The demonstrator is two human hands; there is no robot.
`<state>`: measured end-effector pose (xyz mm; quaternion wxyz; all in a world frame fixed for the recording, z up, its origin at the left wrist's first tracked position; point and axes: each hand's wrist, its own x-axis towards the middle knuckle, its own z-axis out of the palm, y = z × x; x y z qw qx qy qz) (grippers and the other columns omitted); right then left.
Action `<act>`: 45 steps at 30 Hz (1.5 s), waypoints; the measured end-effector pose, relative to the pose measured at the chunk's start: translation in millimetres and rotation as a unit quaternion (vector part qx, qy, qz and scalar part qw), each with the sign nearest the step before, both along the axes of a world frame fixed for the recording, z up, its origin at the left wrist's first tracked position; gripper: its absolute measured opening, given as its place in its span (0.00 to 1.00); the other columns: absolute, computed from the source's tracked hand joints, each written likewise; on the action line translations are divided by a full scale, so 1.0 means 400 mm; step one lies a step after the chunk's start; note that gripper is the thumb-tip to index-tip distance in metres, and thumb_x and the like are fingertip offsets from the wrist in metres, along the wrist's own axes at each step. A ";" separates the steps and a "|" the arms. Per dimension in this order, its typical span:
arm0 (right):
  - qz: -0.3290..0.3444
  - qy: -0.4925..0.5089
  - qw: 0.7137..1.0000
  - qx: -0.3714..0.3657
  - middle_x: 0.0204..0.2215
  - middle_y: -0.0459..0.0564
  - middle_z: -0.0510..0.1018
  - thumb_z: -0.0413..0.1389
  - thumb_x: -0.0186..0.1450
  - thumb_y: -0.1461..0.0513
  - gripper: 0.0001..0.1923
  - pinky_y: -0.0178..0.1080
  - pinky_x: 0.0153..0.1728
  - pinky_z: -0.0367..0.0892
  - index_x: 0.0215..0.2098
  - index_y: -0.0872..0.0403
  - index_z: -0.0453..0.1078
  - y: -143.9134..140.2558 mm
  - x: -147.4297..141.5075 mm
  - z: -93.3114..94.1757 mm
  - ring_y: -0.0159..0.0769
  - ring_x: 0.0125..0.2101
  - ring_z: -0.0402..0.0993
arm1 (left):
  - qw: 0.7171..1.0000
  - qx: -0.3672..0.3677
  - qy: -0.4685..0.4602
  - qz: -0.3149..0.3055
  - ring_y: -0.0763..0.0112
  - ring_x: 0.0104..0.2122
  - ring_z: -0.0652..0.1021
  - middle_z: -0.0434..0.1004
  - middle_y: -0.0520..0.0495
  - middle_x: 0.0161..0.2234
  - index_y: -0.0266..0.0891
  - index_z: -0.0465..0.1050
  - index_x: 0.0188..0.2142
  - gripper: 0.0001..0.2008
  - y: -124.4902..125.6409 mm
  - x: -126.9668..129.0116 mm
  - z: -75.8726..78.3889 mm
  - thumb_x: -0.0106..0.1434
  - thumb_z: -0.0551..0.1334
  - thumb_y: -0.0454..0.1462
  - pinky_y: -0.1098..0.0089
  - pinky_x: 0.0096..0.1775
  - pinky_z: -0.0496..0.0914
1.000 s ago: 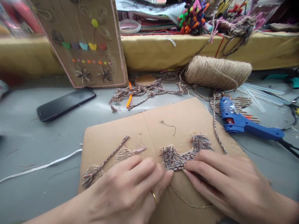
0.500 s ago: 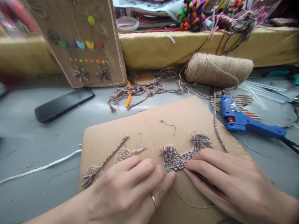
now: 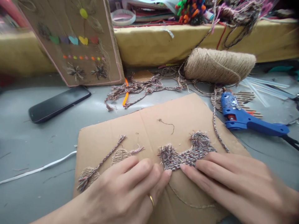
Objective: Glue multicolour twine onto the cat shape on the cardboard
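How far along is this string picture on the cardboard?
Partly done. On the cardboard sheet, a twine stem with two coiled leaves is already laid down. In hand: the left hand and right hand press the lower edge of a multicoloured yarn patch. A thin twine outline below it sits unfilled, and much cardboard is bare. The glue gun lies alongside.

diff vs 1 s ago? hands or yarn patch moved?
Barely. The right hand slid slightly right along the multicolour yarn patch, fingertips now at its lower edge. The left hand stays pressed beside the patch on the cardboard. Nothing taken or released. Glue gun and phone only shift with the camera.
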<state>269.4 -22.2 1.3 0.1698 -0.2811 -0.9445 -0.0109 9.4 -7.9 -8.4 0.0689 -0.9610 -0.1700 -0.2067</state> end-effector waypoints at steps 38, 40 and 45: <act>0.000 0.023 0.998 0.054 0.30 0.50 0.76 0.52 0.63 0.67 0.12 0.37 0.25 0.61 0.45 0.60 0.71 0.003 0.020 -0.021 0.34 0.29 0.68 | 0.998 -0.038 -0.048 0.006 0.65 0.40 0.71 0.76 0.43 0.36 0.28 0.71 0.48 0.17 0.001 -0.022 -0.004 0.68 0.47 0.30 0.64 0.45 0.69; -0.003 0.022 0.998 0.055 0.29 0.50 0.76 0.51 0.63 0.66 0.12 0.37 0.25 0.61 0.44 0.59 0.71 0.006 0.018 -0.019 0.34 0.28 0.68 | 0.998 -0.051 -0.040 0.003 0.65 0.38 0.72 0.77 0.43 0.35 0.29 0.72 0.47 0.16 0.005 -0.015 0.000 0.67 0.48 0.30 0.64 0.41 0.70; 0.010 0.024 0.998 0.060 0.28 0.51 0.76 0.52 0.63 0.68 0.12 0.38 0.26 0.63 0.45 0.61 0.70 0.007 0.017 -0.013 0.35 0.30 0.69 | 0.997 -0.069 -0.026 0.001 0.66 0.32 0.72 0.77 0.44 0.33 0.28 0.73 0.45 0.15 0.005 -0.002 0.004 0.67 0.50 0.31 0.65 0.33 0.70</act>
